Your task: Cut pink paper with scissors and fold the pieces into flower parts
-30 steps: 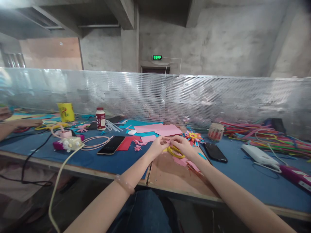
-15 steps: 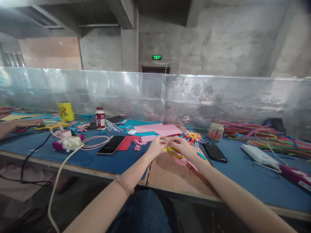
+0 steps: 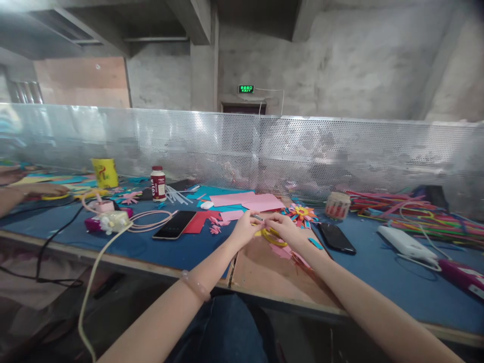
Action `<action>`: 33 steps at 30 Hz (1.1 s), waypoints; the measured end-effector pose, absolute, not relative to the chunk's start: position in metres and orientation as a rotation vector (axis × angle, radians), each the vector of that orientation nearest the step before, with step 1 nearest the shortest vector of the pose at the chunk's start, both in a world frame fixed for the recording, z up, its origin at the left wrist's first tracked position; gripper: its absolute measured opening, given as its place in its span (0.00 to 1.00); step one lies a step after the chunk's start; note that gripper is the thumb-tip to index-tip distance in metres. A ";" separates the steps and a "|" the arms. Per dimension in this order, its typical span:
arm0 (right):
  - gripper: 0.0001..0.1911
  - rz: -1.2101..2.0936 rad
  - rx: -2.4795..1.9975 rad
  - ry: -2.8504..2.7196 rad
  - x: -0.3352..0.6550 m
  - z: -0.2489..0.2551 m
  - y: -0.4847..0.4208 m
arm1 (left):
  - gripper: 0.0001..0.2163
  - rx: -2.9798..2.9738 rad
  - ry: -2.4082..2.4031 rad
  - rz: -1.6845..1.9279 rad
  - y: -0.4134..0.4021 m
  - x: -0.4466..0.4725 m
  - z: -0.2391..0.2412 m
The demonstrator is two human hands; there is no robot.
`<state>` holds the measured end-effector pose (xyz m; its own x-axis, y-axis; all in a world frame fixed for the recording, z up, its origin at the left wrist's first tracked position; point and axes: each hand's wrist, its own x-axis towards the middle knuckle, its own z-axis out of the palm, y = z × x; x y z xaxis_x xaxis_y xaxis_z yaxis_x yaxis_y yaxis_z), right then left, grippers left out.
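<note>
A blue table (image 3: 181,252) bears large pink sheets (image 3: 262,202). Just in front of those sheets, the left hand (image 3: 245,228) and right hand (image 3: 283,228) meet, fingers narrowed. Right of the sheets lie a phone (image 3: 336,238) and, closer to them, a flower (image 3: 301,213). In front of the sheets is a small thing (image 3: 258,218), pinched by the left hand; whether the right grips it I cannot tell.

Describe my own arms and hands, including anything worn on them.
Your left hand and right hand are both ungloved, and no sleeve shows on either forearm. A smooth, rounded, pale pinkish, translucent-looking bangle circles the left forearm; its material is unclear. The right forearm shows nothing worn.
</note>
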<state>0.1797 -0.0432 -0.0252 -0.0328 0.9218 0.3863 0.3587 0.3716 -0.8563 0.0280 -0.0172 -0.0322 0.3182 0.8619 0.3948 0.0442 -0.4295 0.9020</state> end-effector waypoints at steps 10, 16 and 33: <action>0.13 0.982 -1.104 -1.555 0.183 -0.023 -0.045 | 0.25 1.654 0.828 1.336 -0.008 0.027 -0.037; 0.13 0.946 -1.010 -1.637 0.183 -0.025 -0.044 | 0.31 1.620 0.835 1.362 -0.006 0.027 -0.039; 0.18 0.538 -1.241 -1.749 0.185 -0.018 -0.041 | 0.09 1.648 1.004 1.321 0.004 -0.004 -0.004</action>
